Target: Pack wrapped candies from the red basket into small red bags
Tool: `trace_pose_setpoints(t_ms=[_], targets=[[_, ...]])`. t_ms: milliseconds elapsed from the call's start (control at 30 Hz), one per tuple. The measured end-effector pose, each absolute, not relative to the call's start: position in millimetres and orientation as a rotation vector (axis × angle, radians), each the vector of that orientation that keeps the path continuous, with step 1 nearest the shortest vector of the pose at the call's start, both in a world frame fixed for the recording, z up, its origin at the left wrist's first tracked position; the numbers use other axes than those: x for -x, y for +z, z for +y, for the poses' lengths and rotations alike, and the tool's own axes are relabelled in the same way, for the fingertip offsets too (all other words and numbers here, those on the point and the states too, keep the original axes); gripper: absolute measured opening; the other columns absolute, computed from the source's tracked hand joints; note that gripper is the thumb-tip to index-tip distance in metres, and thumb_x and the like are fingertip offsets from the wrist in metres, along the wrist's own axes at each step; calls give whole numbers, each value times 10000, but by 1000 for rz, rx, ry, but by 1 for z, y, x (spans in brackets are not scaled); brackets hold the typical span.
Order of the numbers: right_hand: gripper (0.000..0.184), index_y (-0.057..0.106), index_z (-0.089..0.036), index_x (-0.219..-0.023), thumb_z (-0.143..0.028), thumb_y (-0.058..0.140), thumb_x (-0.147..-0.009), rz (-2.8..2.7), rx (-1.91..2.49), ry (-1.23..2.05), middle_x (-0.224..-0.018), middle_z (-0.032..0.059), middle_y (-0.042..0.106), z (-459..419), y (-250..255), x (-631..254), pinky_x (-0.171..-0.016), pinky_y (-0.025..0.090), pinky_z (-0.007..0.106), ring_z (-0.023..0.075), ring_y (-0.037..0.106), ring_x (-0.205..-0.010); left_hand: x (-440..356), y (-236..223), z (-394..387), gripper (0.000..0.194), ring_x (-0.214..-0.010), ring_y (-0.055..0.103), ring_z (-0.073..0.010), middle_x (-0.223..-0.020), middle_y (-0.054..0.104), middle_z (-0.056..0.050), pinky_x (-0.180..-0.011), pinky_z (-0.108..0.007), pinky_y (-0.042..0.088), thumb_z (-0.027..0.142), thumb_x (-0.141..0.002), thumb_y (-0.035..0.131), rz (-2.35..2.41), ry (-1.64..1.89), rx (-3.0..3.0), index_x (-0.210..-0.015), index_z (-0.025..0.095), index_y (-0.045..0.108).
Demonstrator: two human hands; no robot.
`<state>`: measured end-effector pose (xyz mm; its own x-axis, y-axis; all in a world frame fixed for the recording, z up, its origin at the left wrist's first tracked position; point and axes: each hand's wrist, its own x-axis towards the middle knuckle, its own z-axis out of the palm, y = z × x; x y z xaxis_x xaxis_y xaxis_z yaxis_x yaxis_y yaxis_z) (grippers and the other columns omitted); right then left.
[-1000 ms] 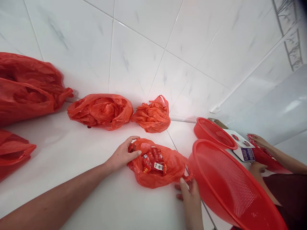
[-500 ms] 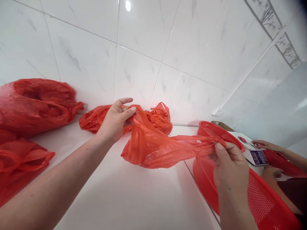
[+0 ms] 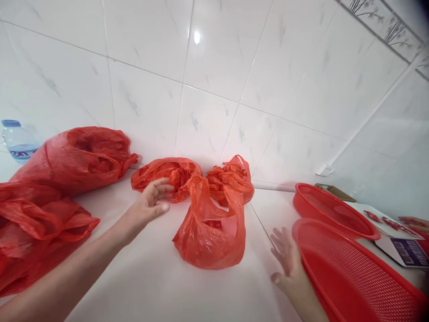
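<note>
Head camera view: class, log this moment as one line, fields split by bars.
left hand: open, near red plastic bag | right hand: open, near red mesh basket | rest: plastic water bottle

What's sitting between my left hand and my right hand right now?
In the head view, a red plastic bag stands on the white worktop between your left hand and right hand, touching neither.

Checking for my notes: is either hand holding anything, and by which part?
Nothing is held: the left hand and right hand are both open, apart from the red plastic bag.
</note>
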<state>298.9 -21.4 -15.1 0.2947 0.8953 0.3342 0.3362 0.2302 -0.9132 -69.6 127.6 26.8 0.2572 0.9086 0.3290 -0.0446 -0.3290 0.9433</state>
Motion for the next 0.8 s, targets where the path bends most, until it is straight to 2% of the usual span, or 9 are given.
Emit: trace_pose_setpoints(t_ms=[133,233,300,367,433,500,600,700,800], targets=[[1221,77,-303,-1472,-436,801,-498,-1348,1543,729,-1539,117,147,-2,-24,-283,-1076,228,562,342,164,-1400,68,-14,122,900,-1352,316,-357,-1445,374,-172,-1011,-539,374,554,-644,723,849,891,-1717,-1396,280,312],[1246,80,-287,-1476,-387,823,-481,-1350,1464,726,-1535,127,175,26,-6,-258,-1062,259,555,329,161,-1402,40,-14,117,954,-1343,337,-366,-1454,373,-164,-1003,-522,391,477,-618,775,615,801,-1606,-1417,270,298],[1130,221,-274,-1445,-347,830,-496,-1375,1303,813,-1477,127,326,45,6,-240,-1018,355,498,310,300,-1353,14,-9,117,953,-1297,408,-358,-1425,415,-153,-994,-490,414,403,-600,807,427,796,-1503,-1405,248,321],[819,471,-257,-1296,-326,810,-554,-1394,1195,968,-1303,100,546,60,9,-227,-920,455,439,293,507,-1190,-12,-8,122,896,-1257,461,-333,-1374,481,-139,-1000,-462,416,340,-578,830,371,861,-1422,-1352,223,394],[441,639,-212,-1028,-344,768,-627,-1328,1185,1070,-1051,74,683,69,2,-224,-815,505,413,277,628,-974,-32,-13,129,709,-1156,556,-312,-1240,598,-131,-955,-447,453,336,-598,820,447,918,-1288,-1221,189,517],[252,664,-180,-839,-361,732,-677,-1144,1194,1100,-870,62,713,73,-11,-235,-749,519,401,258,660,-820,-45,-21,136,459,-998,647,-295,-1049,692,-114,-869,-429,499,371,-661,772,530,913,-1095,-1036,165,605],[267,659,-175,-844,-331,756,-651,-815,1100,1064,-842,54,718,71,-29,-265,-736,526,381,237,670,-770,-52,-29,142,302,-880,685,-272,-913,724,-91,-801,-400,525,368,-709,730,552,877,-915,-909,166,629],[343,653,-193,-929,-297,768,-623,-603,1044,1055,-887,46,718,67,-34,-285,-727,538,363,235,674,-802,-53,-31,141,308,-902,681,-272,-946,723,-104,-783,-379,535,296,-709,732,524,841,-843,-973,166,637],[291,660,-191,-898,-301,750,-644,-478,1035,1139,-848,38,716,66,-33,-283,-714,545,344,228,673,-805,-55,-32,137,314,-895,683,-267,-935,727,-106,-766,-364,540,229,-711,717,517,825,-739,-1007,160,641]])
